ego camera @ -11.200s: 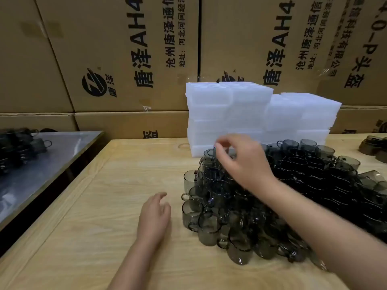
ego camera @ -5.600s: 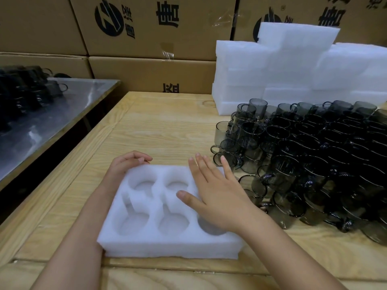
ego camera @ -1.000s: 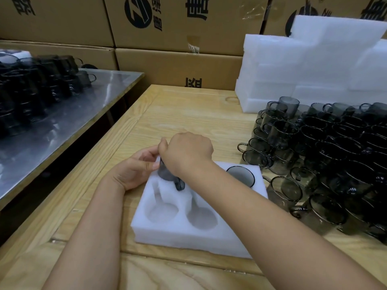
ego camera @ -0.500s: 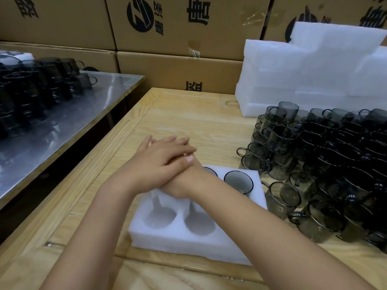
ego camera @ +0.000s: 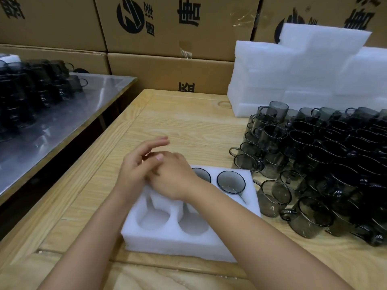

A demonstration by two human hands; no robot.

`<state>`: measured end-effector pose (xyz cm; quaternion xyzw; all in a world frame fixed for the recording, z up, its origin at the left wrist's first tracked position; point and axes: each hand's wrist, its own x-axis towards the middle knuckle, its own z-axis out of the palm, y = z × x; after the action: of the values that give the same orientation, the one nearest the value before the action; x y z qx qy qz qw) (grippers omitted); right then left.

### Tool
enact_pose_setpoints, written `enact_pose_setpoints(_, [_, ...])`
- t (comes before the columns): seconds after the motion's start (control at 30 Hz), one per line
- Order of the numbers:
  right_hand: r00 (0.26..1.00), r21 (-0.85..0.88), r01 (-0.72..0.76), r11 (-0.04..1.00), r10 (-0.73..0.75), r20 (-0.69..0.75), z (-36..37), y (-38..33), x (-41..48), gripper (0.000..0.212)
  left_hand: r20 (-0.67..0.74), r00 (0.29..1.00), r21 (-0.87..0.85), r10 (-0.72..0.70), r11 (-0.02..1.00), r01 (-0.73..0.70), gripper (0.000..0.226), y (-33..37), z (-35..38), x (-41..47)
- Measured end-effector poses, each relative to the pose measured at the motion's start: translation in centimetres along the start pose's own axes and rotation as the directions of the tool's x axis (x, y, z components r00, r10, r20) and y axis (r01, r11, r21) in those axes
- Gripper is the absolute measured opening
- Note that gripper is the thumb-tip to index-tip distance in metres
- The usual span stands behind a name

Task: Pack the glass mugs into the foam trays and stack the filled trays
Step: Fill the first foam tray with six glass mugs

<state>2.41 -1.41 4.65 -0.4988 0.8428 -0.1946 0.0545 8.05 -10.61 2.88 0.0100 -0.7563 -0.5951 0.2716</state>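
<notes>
1. My left hand (ego camera: 138,170) is hovering over the far left corner of the foam tray (ego camera: 167,241), fingers loosely spread and nearly straight, gripping nothing
2. My right hand (ego camera: 174,177) is reaching over the tray's far left pocket, back upward and touching my left hand. Its fingers are curling down out of sight, so I cannot tell whether they are pinching anything
3. One glass mug (ego camera: 230,182) is sitting upright in the tray's far right pocket, and a second mug (ego camera: 202,174) is sitting in the far middle pocket, partly hidden by my right wrist
4. The loose mugs (ego camera: 314,164) are crowding together right of the tray, the nearest just beside its right edge
5. A stack of foam trays (ego camera: 293,70) is standing beyond the tray to the right, with cardboard boxes (ego camera: 167,28) rising behind it
6. The wooden table (ego camera: 184,126) is carrying the tray, and left of the tray a metal table (ego camera: 69,122) is bearing more dark mugs (ego camera: 37,86)
</notes>
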Motion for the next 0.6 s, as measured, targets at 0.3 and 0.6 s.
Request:
enact_pose_setpoints(0.3, [0.899,-0.196,-0.354,0.914,0.275,-0.340,-8.1,6.5,-9.6,0.029,0.103,0.963,-0.443,-0.248,0.856,0.267,0.048,-2.1,-0.4,0.3])
enact_pose_setpoints(0.6, [0.880,-0.549,-0.467,0.693,0.308,-0.360,-5.7,9.1,-18.1,0.036,0.139,0.924,-0.335,-0.355,0.862,0.381,0.047,-2.9,-0.3,1.2])
